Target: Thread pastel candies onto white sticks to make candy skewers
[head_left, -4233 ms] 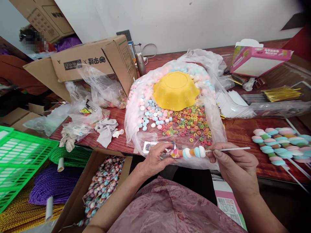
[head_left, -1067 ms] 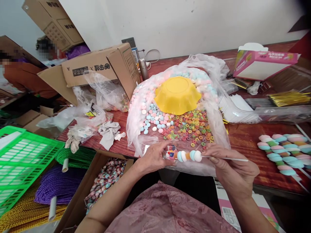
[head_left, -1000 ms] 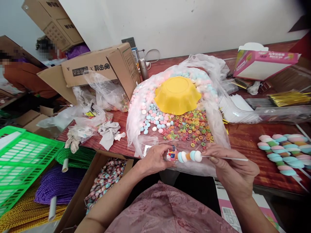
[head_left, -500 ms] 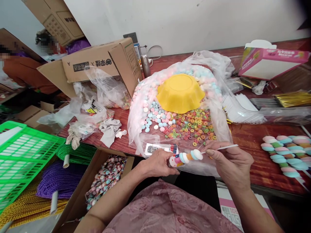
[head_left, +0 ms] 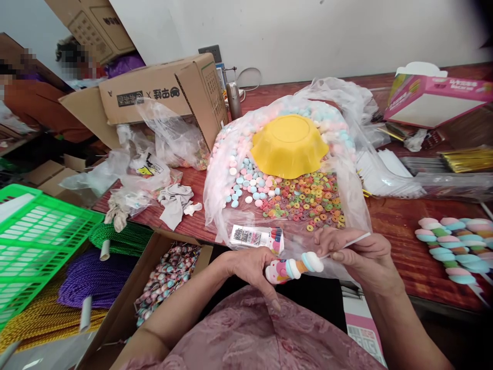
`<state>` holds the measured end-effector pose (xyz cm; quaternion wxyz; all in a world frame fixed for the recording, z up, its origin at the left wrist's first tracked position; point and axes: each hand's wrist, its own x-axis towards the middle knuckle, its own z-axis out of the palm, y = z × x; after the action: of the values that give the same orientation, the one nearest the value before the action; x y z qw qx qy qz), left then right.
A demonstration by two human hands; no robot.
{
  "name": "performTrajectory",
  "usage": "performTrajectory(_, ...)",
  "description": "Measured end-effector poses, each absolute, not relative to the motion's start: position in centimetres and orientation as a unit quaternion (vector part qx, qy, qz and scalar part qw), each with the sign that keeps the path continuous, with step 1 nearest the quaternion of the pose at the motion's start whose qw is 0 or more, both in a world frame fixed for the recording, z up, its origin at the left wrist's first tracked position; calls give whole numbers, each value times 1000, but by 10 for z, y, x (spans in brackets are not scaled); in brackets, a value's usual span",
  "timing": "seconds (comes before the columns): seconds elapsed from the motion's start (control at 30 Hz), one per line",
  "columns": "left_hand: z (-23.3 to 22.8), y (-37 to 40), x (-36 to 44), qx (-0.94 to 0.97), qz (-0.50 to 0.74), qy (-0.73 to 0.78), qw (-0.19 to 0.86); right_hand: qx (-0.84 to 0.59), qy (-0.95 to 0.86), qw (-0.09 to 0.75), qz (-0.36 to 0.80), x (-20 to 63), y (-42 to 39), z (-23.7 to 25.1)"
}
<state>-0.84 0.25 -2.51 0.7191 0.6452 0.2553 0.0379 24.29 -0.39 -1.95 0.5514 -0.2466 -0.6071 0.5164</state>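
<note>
My right hand (head_left: pixel 365 259) pinches the white stick (head_left: pixel 348 242) of a marshmallow skewer (head_left: pixel 299 264). Blue, white and orange pieces are threaded on it, and a printed pink-and-white paper label wraps the left end. My left hand (head_left: pixel 252 268) is at that labelled end, its thumb stretched out and away; the fingers behind the label are partly hidden. Just beyond lies a stack of printed labels (head_left: pixel 252 237) on clear plastic. Farther back, loose pink, white and blue marshmallows (head_left: pixel 246 180) and coloured gummy rings (head_left: pixel 311 200) spread over the plastic sheet.
An upturned yellow bowl (head_left: pixel 290 146) sits among the sweets. Finished skewers (head_left: pixel 458 246) lie at right, near packed white sticks (head_left: pixel 385 172). A carton (head_left: pixel 162 90) stands back left. Below left are a box of wrapped sweets (head_left: pixel 169 277) and a green basket (head_left: pixel 46 246). Other people are behind.
My left thumb has swung down and away from the labelled end. The skewer has dropped slightly towards me, and more of its label and the label stack shows.
</note>
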Motion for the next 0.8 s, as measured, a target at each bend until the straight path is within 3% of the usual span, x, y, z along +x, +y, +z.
performTrajectory(0.3,-26,-3,-3,661,139,316,666,-328,-560,590,480,245,-5,-22)
performTrajectory(0.57,-33,-3,3,710,120,313,619,-282,-614,550,491,240,-9,-21)
performTrajectory(0.8,-35,-6,7,733,112,377,555,-389,-529,606,450,226,-11,-24)
